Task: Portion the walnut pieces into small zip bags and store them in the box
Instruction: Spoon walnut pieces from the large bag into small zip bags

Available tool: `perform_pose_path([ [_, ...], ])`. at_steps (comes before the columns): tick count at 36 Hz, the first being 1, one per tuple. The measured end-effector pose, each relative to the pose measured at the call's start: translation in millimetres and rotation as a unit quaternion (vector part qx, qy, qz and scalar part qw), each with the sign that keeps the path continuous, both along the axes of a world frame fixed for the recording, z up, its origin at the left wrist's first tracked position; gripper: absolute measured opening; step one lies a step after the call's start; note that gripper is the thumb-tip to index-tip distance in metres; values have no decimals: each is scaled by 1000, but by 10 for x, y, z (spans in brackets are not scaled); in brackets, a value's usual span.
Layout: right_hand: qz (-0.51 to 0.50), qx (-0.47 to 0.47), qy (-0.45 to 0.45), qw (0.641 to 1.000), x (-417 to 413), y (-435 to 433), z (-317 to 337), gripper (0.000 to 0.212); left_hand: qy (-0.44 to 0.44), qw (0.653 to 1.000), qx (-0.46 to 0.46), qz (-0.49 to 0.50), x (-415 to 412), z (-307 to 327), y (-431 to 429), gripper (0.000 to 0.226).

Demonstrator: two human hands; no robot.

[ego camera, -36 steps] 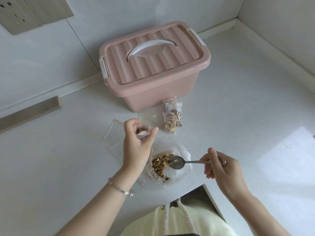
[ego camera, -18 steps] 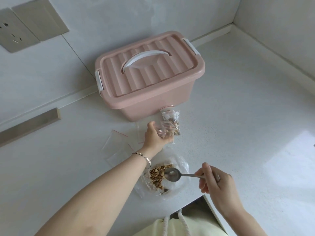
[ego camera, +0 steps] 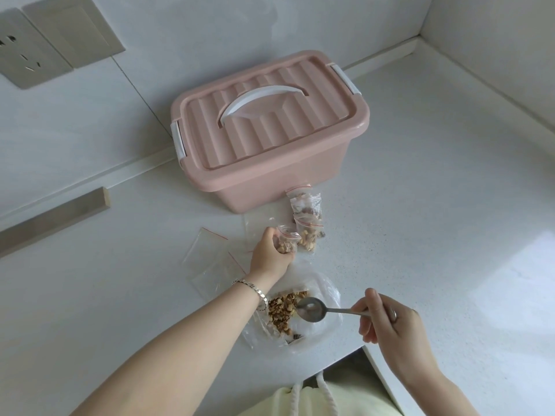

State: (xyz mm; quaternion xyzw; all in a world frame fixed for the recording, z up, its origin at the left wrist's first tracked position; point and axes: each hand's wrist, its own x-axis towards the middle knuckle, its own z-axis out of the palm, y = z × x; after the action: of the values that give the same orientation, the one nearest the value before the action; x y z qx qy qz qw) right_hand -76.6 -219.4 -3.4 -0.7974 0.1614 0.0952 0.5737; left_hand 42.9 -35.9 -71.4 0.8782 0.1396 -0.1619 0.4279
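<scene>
A pink lidded box (ego camera: 264, 136) with a white handle stands closed at the back of the white counter. My left hand (ego camera: 268, 255) grips a small filled zip bag (ego camera: 286, 243) just in front of the box, beside two other filled zip bags (ego camera: 307, 226) lying there. Near the counter's front edge, loose walnut pieces (ego camera: 282, 310) lie in a large clear bag (ego camera: 318, 331). My right hand (ego camera: 390, 321) holds a metal spoon (ego camera: 312, 309) whose bowl looks empty, just right of the walnuts.
Several empty zip bags (ego camera: 210, 259) lie flat left of my left hand. A wall socket (ego camera: 27, 55) is on the back wall, and a wooden strip (ego camera: 54, 219) runs along the left. The counter's front edge has a notch (ego camera: 360, 358) by my body.
My left hand moved from above the walnut bag toward the box, carrying the filled small bag to the other filled ones. The right hand with the spoon stayed put.
</scene>
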Motion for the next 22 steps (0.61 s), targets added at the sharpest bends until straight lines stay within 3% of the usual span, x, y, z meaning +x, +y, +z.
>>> perform_pose_path([
  [16,10,-13,4,1000,60,34,32,44,-4,988,-126,90,383,-8,-90,37],
  [22,14,-17,-3,1000,78,50,28,42,-29,994,-73,80,415,-36,14,37],
])
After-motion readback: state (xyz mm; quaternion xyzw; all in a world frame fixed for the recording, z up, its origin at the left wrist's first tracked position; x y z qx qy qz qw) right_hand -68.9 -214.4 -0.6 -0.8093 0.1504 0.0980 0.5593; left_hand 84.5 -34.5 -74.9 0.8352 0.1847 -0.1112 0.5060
